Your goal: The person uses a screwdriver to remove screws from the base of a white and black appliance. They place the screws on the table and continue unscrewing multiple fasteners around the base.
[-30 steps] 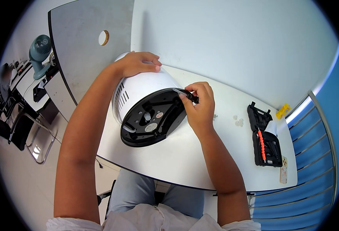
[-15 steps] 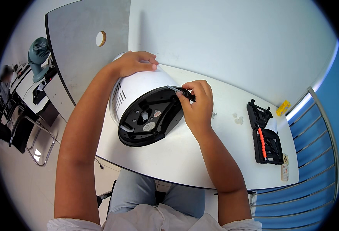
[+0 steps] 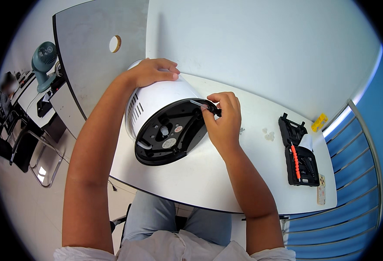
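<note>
A white cylindrical appliance (image 3: 167, 89) with slots in its side lies tipped over on the table, its black base (image 3: 156, 150) facing me. My left hand (image 3: 150, 73) lies over the top of the white body, fingers stretched and slightly apart. At the upper right rim of the base, my right hand (image 3: 224, 117) pinches a slim piece with a pale shaft (image 3: 197, 103) and what looks like a black end; its exact kind is unclear. The pale tip is against or just over the rim. Another pale strip (image 3: 144, 146) sits at the base's lower left.
On the white table (image 3: 252, 174), an opened black tool case (image 3: 302, 165) holds an orange flexible shaft (image 3: 296, 162). Small clear bits (image 3: 268, 135) lie nearer me. A yellow holder (image 3: 319, 122) and a card-like piece (image 3: 321, 190) are at right, by a metal railing (image 3: 365, 130).
My right hand and the pale shaft have shifted slightly down and right along the base's rim. My left hand stays on the white body.
</note>
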Action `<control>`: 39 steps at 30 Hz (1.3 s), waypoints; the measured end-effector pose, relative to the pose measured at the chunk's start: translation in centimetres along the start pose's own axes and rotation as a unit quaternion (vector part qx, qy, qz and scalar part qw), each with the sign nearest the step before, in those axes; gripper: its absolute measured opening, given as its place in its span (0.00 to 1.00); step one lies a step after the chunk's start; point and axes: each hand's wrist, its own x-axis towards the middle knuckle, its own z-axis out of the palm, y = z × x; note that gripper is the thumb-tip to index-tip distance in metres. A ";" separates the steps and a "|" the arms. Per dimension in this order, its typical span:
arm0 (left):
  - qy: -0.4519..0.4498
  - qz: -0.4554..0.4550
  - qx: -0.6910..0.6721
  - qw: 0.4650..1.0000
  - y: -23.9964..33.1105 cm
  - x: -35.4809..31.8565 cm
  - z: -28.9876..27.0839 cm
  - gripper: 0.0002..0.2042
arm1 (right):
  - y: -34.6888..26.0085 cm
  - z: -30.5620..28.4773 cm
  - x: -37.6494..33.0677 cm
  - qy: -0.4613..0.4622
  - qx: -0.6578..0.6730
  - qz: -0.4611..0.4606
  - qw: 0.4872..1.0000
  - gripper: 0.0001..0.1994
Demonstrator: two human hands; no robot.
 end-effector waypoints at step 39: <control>-0.144 0.040 0.125 0.981 7.0 0.1 2.3 0.22 | -3.1 -6.1 -3.6 -0.112 -0.154 0.008 0.982 0.05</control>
